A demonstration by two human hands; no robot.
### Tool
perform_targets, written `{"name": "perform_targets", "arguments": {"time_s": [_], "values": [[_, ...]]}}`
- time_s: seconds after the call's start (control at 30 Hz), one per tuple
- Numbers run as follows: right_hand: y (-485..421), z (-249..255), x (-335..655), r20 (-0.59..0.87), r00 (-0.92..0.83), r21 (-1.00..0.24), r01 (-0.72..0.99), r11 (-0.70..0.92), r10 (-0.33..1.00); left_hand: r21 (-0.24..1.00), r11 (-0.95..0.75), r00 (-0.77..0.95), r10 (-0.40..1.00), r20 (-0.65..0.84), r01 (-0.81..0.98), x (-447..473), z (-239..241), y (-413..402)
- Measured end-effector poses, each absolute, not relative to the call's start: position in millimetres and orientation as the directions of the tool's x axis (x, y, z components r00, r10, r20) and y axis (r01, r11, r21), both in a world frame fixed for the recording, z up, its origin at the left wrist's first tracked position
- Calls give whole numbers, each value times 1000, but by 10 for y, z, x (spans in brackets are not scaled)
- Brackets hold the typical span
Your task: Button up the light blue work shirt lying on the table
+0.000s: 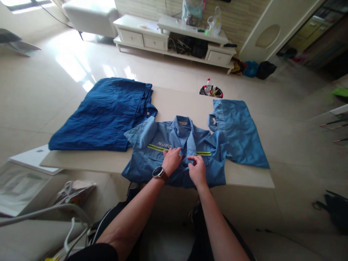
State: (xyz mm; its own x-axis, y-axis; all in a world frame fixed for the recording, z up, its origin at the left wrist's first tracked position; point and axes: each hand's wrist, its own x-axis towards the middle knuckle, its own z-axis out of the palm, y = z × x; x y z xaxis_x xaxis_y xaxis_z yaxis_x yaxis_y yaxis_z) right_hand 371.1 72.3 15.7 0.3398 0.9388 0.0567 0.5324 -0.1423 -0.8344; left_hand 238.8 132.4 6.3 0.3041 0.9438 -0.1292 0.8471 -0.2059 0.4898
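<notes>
A light blue work shirt (176,152) lies face up on a low pale table (174,103), collar away from the person, its hem hanging a little over the near edge. Both hands meet at the shirt's front opening, just below a yellow reflective stripe (157,147) across the chest. The left hand (172,160), with a watch (159,172) on its wrist, rests on the cloth with fingers curled, pressing one side of the opening flat. The right hand (198,170) pinches the fabric edge between thumb and fingertips; it seems to be at a button, though that is too small to tell.

A folded dark blue garment (104,114) lies to the left, touching the shirt's sleeve. Another light blue garment (239,132) lies to the right, overlapping the other sleeve and reaching the table's right edge. Bare tabletop shows only beyond the collar. A small heap of items with a bottle (210,90) sits on the floor past the far edge.
</notes>
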Motion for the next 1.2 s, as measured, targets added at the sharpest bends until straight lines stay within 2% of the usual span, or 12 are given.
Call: {"name": "perform_targets", "arguments": {"time_s": [0.27,0.37,0.47,0.57,0.67,0.8,1.2], "values": [[688,103,3760,87,307,-830,548,-102,948,501,-229,307,948,-78,835,2521,-9,1322],[704,181,3748,91,308,-847,525,-89,947,663,-139,261,962,-87,735,2511,1,1375],[714,300,3731,136,300,-861,507,-37,944,855,15,208,968,-143,518,2472,56,1448],[711,401,3713,138,299,-862,505,-34,944,942,118,165,971,-176,313,2437,137,1483],[703,448,3686,102,335,-870,487,-80,937,969,172,157,967,-201,180,2405,212,1468],[697,449,3658,112,339,-890,453,-58,934,976,214,226,949,-218,40,2342,262,1416],[698,400,3615,127,311,-895,446,-26,942,984,175,247,954,-172,10,2345,212,1348]]}}
